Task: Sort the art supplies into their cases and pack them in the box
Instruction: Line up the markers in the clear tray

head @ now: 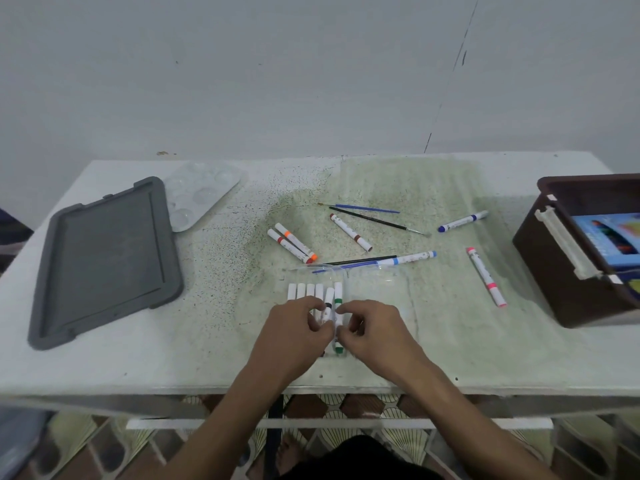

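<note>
A clear plastic marker case [374, 292] lies open at the table's front middle, with several white markers [306, 291] lined up in its left half. My left hand [298, 327] and my right hand [370, 329] meet over the case, and both pinch at a black-banded marker [328, 299] beside a green-banded one [338, 299]. Loose markers lie behind: an orange and red pair [292, 242], a brown one [350, 232], a light blue one [408, 259], a dark blue one [462, 221] and a pink one [486, 277]. Thin paintbrushes [377, 220] lie among them.
A brown storage box [554, 258] stands at the right edge, holding a blue package [609, 237]. Its grey lid [104, 258] lies flat at the left. A clear paint palette [201, 199] rests behind the lid. The table ends at a white wall.
</note>
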